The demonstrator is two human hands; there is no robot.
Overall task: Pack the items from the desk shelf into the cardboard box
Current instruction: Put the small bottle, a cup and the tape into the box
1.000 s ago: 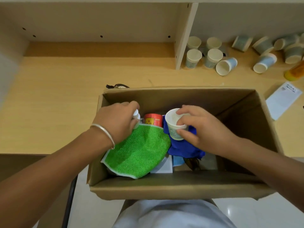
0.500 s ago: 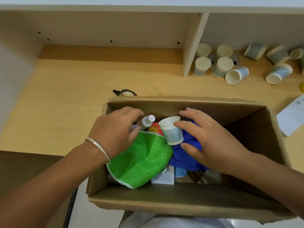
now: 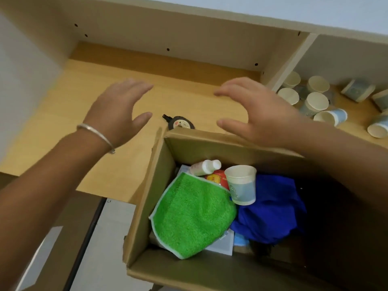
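— Above the desk (image 3: 63,127), where were the two hands?

— Both were in the air and held nothing. The left hand (image 3: 117,111) was over the bare wood, with fingers straight and spread wide, and a silver bracelet (image 3: 95,134) was on its wrist. The right hand (image 3: 258,114) was over the far edge of the cardboard box (image 3: 144,206), also wide, its fingers only a little bent.

— And the packed things, where did they lie against the hands?

— Below them and nearer to the person, inside the box. A green cloth (image 3: 193,215) lay at the left side, a blue cloth (image 3: 270,208) beside it. A paper cup (image 3: 241,183) stood tilted between the two cloths, under the right wrist but apart from it. A small white bottle (image 3: 204,166) lay next to a red can (image 3: 216,178).

— Was something outside the box?

— Yes. A small round black thing (image 3: 180,122) lay on the desk just behind the box, between the two hands. More paper cups (image 3: 315,101) were in the right part of the shelf (image 3: 168,32), some upright, some fallen, well apart from the right hand.
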